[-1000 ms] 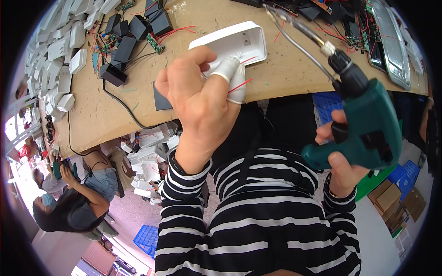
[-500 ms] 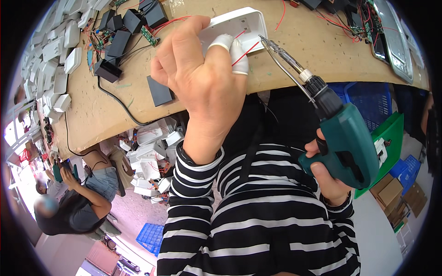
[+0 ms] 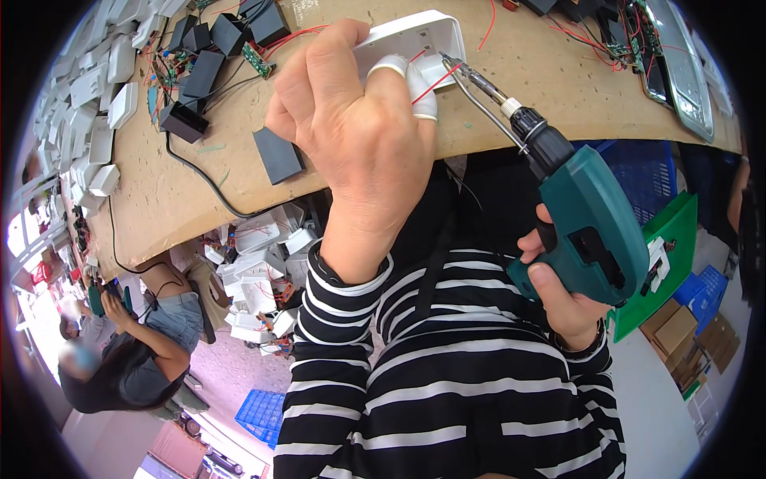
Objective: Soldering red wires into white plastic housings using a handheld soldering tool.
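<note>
My left hand (image 3: 363,156), white finger cots on two fingers, is closed and pinches a thin red wire (image 3: 437,82). Its other fingers rest at the rim of a white plastic case (image 3: 447,32), which lies open side up on the table. A green soldering gun (image 3: 598,219) is gripped in my right hand (image 3: 562,299), fingers by its trigger. The gun's tip and thin metal feed tube reach over the inside of the case, close to the wire's end. Whether the tip touches anything there is too small to tell. My left fingers hide part of the case.
Black boxes (image 3: 203,76), wires and a green circuit board (image 3: 257,60) lie left on the table (image 3: 231,172), with heaped white cases (image 3: 88,84) beyond. A loose black block (image 3: 278,156) is beside my left hand. More cases (image 3: 259,275) are below; another person (image 3: 152,359) works at left.
The soldering gun has moved up and left, its tip now farther inside the case. My left hand has shifted slightly, still pinching the red wire.
</note>
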Tool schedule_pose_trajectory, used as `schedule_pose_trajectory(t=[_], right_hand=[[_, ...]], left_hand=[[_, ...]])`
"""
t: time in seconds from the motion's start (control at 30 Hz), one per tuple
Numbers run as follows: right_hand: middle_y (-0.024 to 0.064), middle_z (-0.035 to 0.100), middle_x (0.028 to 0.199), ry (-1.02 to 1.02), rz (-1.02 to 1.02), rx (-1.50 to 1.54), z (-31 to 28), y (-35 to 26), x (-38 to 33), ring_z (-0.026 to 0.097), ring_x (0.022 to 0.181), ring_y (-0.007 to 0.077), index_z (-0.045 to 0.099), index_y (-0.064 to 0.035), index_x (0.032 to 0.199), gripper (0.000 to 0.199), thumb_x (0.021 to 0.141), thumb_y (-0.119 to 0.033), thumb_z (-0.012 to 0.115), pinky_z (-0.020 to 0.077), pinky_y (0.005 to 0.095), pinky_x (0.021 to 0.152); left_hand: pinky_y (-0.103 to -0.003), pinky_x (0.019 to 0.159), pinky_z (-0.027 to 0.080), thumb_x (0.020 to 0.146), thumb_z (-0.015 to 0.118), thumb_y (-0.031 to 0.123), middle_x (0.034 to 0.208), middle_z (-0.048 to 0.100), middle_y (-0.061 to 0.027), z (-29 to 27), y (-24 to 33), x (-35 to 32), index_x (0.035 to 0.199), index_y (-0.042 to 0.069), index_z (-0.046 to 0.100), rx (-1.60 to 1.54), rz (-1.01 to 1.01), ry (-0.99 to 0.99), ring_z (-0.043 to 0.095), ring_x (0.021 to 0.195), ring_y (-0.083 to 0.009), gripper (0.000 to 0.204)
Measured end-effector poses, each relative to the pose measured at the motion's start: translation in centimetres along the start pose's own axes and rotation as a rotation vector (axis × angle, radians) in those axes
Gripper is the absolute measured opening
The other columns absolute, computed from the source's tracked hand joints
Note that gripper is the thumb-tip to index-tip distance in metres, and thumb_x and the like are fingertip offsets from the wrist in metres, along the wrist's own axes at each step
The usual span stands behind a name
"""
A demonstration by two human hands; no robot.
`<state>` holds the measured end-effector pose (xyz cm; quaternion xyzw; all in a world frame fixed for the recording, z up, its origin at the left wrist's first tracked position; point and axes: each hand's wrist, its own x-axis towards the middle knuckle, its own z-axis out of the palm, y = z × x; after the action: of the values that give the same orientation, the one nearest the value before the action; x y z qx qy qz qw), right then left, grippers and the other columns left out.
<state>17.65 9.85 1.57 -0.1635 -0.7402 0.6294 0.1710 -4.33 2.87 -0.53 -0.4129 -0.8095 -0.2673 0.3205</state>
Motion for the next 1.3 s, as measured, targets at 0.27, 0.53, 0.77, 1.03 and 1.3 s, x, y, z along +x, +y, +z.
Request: schedule_pose_trajectory(t=[0.27,0.53,0.77,1.03,1.3], right_hand=[[0.0236,0.051,0.114,-0.014,-0.018,-0.014,0.2,0.1,0.5,0.06,0.081,0.0236,0.038,0.0047,0.123,0.056,0.072,0.004,0.059,0.0512,0.0302,0.065],[0.024,0.051,0.113,0.06,-0.013,0.025,0.6,0.2,0.5,0.06,0.08,0.0236,0.037,0.0048,0.124,0.056,0.072,0.005,0.059,0.0509,0.0303,0.064],[0.0253,0.051,0.112,0.075,-0.05,0.01,1.0,0.1,0.9,0.06,0.076,0.0229,0.036,0.0043,0.124,0.056,0.073,0.006,0.058,0.0506,0.0297,0.063],[0.026,0.052,0.111,0.083,-0.018,-0.011,1.1,-0.3,1.2,0.059,0.073,0.0216,0.034,0.0033,0.126,0.057,0.074,0.006,0.058,0.0503,0.029,0.061],[0.0254,0.052,0.109,0.065,-0.037,-0.024,1.1,-0.5,1.3,0.059,0.072,0.0206,0.034,0.0037,0.125,0.058,0.073,0.008,0.058,0.05,0.0281,0.06]], left_hand=[[-0.039,0.083,0.029,0.06,0.071,0.017,0.102,0.056,-0.005,-0.3,0.2,0.0,0.069,0.007,0.069,0.037,-0.052,-0.057,0.045,0.098,-0.0275,0.014],[-0.039,0.083,0.029,0.059,0.07,0.015,0.103,0.056,-0.0055,-0.4,0.2,0.0,0.068,0.006,0.068,0.036,-0.044,-0.075,0.045,0.098,-0.0278,0.014],[-0.039,0.082,0.029,0.059,0.071,0.015,0.103,0.055,-0.0053,-0.3,0.1,0.0,0.068,0.006,0.068,0.026,-0.036,-0.066,0.045,0.098,-0.0277,0.013],[-0.039,0.082,0.028,0.058,0.071,0.015,0.102,0.056,-0.0054,-1.3,0.7,0.3,0.066,0.006,0.067,0.207,0.075,-0.081,0.046,0.097,-0.0278,0.013],[-0.039,0.082,0.029,0.058,0.07,0.015,0.101,0.056,-0.0056,-1.1,0.6,0.3,0.066,0.005,0.067,0.198,0.087,-0.066,0.047,0.097,-0.0275,0.013]])
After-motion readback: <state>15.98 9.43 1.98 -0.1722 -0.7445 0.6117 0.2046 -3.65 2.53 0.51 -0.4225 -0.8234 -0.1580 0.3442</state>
